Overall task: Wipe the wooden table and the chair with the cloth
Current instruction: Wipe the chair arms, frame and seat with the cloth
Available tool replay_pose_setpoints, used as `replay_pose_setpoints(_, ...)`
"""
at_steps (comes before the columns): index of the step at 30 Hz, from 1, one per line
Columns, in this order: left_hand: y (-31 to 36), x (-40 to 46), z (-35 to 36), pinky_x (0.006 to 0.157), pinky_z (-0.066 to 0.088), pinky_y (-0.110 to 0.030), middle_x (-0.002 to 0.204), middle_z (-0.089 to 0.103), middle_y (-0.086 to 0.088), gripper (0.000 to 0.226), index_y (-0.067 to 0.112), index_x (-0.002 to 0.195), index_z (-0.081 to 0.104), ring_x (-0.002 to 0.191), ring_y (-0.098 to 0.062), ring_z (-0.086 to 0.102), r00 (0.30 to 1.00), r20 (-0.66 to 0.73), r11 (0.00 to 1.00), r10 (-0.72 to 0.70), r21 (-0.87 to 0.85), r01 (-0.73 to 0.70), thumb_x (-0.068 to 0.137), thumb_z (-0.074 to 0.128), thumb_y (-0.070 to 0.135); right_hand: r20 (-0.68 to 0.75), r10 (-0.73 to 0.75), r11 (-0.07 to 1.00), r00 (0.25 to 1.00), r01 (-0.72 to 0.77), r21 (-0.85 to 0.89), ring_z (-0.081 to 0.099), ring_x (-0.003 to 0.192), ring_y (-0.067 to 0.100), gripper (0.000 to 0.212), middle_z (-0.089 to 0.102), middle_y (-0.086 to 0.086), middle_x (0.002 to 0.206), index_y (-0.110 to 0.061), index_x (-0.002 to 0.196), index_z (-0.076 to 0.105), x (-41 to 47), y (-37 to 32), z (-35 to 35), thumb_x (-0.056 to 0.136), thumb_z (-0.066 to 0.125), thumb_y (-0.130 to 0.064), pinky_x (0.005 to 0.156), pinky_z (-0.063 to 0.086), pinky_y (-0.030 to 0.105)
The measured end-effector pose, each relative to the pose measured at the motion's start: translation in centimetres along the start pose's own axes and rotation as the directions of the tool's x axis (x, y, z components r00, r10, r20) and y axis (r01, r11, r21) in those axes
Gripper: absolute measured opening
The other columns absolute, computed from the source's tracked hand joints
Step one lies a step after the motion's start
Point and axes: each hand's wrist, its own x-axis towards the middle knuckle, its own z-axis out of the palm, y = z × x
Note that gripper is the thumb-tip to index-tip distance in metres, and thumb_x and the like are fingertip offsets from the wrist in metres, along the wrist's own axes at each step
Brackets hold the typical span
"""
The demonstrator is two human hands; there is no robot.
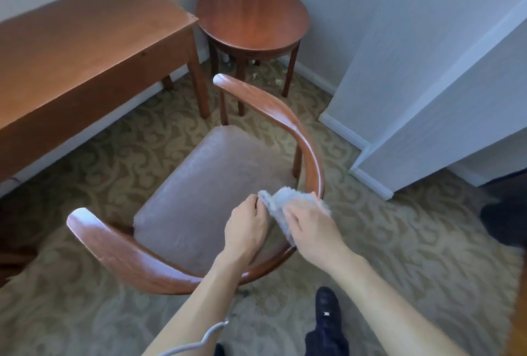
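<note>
Right hand was laid over the grey cloth, fingers curled onto it, pressing it against the curved back rail of the chair. Left hand was seen just beside, fingertips pinching the cloth's left edge. Cloth was bunched between both hands, above the padded seat. Wooden table and a round side table were well apart, beyond the chair, on patterned carpet.
</note>
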Motion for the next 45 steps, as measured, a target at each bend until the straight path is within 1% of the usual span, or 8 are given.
replay_pose_setpoints(3,0.6,0.3,2.1,0.071,0.047,-0.038,0.081,0.066,0.004,0.041,0.018,0.082,0.057,0.081,-0.023,0.058,0.993,-0.050,0.992,-0.111,-0.061,0.108,0.096,0.032,0.048,0.265,-0.184,0.920,0.947,0.260,-0.292,0.058,0.112,0.028,0.026,0.070,0.000,0.103,-0.021,0.102,0.071,-2.0,0.8,4.4,0.100,0.047,-0.029,0.118,0.029,0.046)
replay_pose_setpoints(10,3.9,-1.6,7.3,0.084,0.054,-0.036,0.087,0.075,0.009,0.042,0.024,0.085,0.072,0.090,-0.013,0.068,0.949,-0.085,0.923,-0.302,-0.275,0.269,0.101,0.039,0.044,0.221,-0.328,0.906,0.918,0.372,-0.200,0.060,0.117,0.024,0.030,0.072,0.001,0.107,-0.017,0.110,0.074,0.1,5.3,1.6,0.090,0.052,-0.020,0.122,0.023,0.036)
replay_pose_setpoints(19,5.4,-1.2,10.2,0.083,0.049,-0.043,0.088,0.062,0.008,0.041,0.024,0.087,0.052,0.088,-0.020,0.057,0.971,-0.130,0.961,-0.203,0.165,0.223,0.105,0.020,0.042,0.237,-0.285,0.850,0.929,0.359,-0.386,0.033,0.146,0.019,0.036,0.062,-0.002,0.126,-0.018,0.118,0.068,9.0,12.0,-1.7,0.105,0.036,-0.026,0.127,0.008,0.040)
replay_pose_setpoints(27,5.2,0.3,9.9,0.090,0.039,-0.043,0.104,0.061,0.011,0.049,0.027,0.096,0.054,0.103,-0.024,0.056,0.871,-0.028,0.869,-0.491,-0.092,0.487,0.101,0.013,0.054,0.106,-0.397,0.898,0.912,0.410,-0.162,0.061,0.092,0.023,0.020,0.064,-0.001,0.080,-0.016,0.084,0.069,3.1,8.9,1.3,0.091,0.050,-0.016,0.119,0.033,0.043)
replay_pose_setpoints(34,4.8,0.0,10.7,0.068,0.037,-0.040,0.119,0.056,0.001,0.030,0.024,0.131,0.038,0.086,-0.032,0.049,0.962,-0.039,0.867,-0.269,0.425,0.260,0.104,0.025,0.028,0.099,-0.357,0.926,0.929,0.366,-0.095,0.056,0.114,0.015,0.029,0.063,-0.009,0.084,-0.016,0.073,0.065,9.9,13.4,-1.4,0.094,0.045,-0.021,0.124,0.020,0.042)
replay_pose_setpoints(37,4.7,0.2,10.8,0.076,0.047,-0.043,0.127,0.055,-0.002,0.035,0.023,0.137,0.033,0.102,-0.035,0.057,0.968,-0.019,0.871,-0.252,0.432,0.235,0.102,0.027,0.023,0.095,-0.309,0.947,0.946,0.316,-0.065,0.052,0.126,0.018,0.027,0.066,-0.006,0.089,-0.012,0.081,0.074,11.6,13.6,-1.5,0.094,0.050,-0.016,0.126,0.015,0.044)
replay_pose_setpoints(40,4.6,0.1,10.7,0.083,0.053,-0.049,0.119,0.061,-0.001,0.024,0.026,0.119,0.041,0.100,-0.036,0.060,0.965,-0.020,0.881,-0.263,0.402,0.249,0.103,0.024,0.026,0.010,-0.294,0.956,0.956,0.293,0.024,0.050,0.133,0.023,0.020,0.066,-0.005,0.093,-0.013,0.086,0.071,7.7,12.4,-0.2,0.092,0.052,-0.013,0.125,0.019,0.048)
replay_pose_setpoints(45,4.0,0.3,11.5,0.068,0.046,-0.038,0.122,0.061,0.000,0.034,0.023,0.135,0.035,0.100,-0.030,0.061,0.976,-0.030,0.844,-0.217,0.496,0.203,0.102,0.028,0.025,-0.058,-0.308,0.929,0.950,0.313,0.195,0.041,0.142,0.016,0.022,0.059,-0.017,0.111,-0.024,0.100,0.065,2.4,12.1,2.3,0.101,0.044,-0.022,0.125,0.019,0.043)
